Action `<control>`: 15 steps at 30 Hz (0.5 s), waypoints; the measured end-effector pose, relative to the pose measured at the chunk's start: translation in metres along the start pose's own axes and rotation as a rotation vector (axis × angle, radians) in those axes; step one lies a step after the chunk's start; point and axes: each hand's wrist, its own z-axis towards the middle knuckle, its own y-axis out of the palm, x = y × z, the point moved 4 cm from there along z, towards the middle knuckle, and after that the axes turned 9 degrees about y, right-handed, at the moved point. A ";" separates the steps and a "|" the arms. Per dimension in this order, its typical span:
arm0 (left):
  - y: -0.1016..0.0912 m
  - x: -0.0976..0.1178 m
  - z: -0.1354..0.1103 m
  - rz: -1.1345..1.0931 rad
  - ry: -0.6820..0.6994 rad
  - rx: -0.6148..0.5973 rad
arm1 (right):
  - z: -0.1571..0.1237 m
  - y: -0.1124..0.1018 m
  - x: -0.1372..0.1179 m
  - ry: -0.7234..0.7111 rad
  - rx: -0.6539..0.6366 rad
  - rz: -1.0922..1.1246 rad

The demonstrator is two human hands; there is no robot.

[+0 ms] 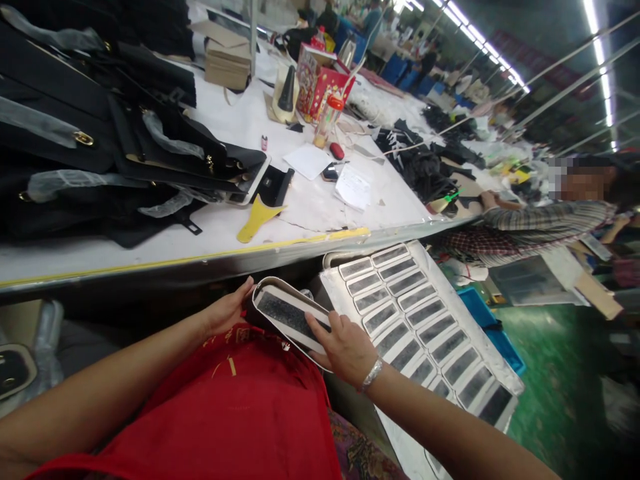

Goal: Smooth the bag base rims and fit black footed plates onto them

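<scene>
Below the near edge of a long white surface [395,200], work held on the lap. Surface heaped at left with black bags [55,140]; their bulk needs no room here, so best to work clear of that edge and not knock the case on it. To the right, a tilted board [444,293], carrying rows of pale panels with dark bands. Elbow room is tight there: the right forearm passes over the board's lower part, so a raised wrist would suit. Red apron [235,407] behind and under the case [284,335], which lies between the two hands, slantwise, open side up. Left hand [230,313] at the case's far left end, fingers partly behind the wall; cannot tell whether they clamp it. A firm hold there would probably stop the case from sliding as the other side is pressed. Right hand [345,347] reaches over the right end, fingers apart, tips on or close above the inside, not closed on anything. Dark strip [283,313] along the case's inner face: even, flat pressure from middle to ends should serve better than one fingertip. Bracelet [371,375] on the right wrist, near the rim; mind scratches. Smallest, a shiny fitting [286,346] on the case's near side: keep apron cloth from catching.
</scene>
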 end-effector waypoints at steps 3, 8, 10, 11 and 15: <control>0.000 0.019 -0.006 0.202 -0.002 0.004 | 0.016 0.000 -0.009 0.007 -0.085 -0.001; 0.037 0.073 -0.030 1.178 0.491 -0.011 | 0.031 0.004 -0.015 -0.008 -0.175 0.048; 0.070 0.067 -0.035 1.544 0.653 -0.259 | 0.032 0.004 -0.014 0.014 -0.199 0.089; 0.084 0.056 -0.035 1.673 0.664 -0.421 | 0.033 0.003 -0.013 0.027 -0.210 0.126; 0.101 0.015 -0.025 2.022 0.498 -0.754 | 0.029 -0.008 0.012 -0.023 -0.252 0.544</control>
